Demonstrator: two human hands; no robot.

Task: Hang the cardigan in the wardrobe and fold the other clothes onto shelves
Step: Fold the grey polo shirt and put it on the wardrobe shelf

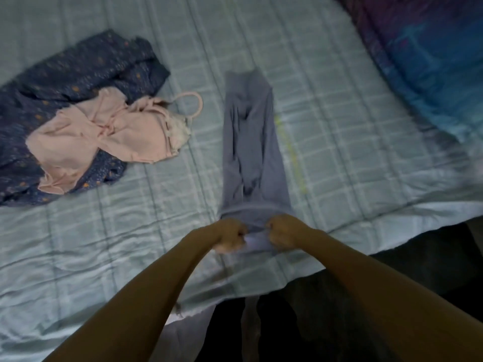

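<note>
On the bed (339,113), the grip of left hand (230,236) and right hand (283,231) holds the grey garment (251,142).

A pale green checked quilt (339,113) covered the bed. A purple-and-blue blanket (431,61) lay at its far right. The floor (431,270) beside the bed was dark.

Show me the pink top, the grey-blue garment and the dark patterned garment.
pink top (109,137): head view, its crumpled middle.
grey-blue garment (251,142): head view, middle.
dark patterned garment (78,66): head view, upper part.
</note>
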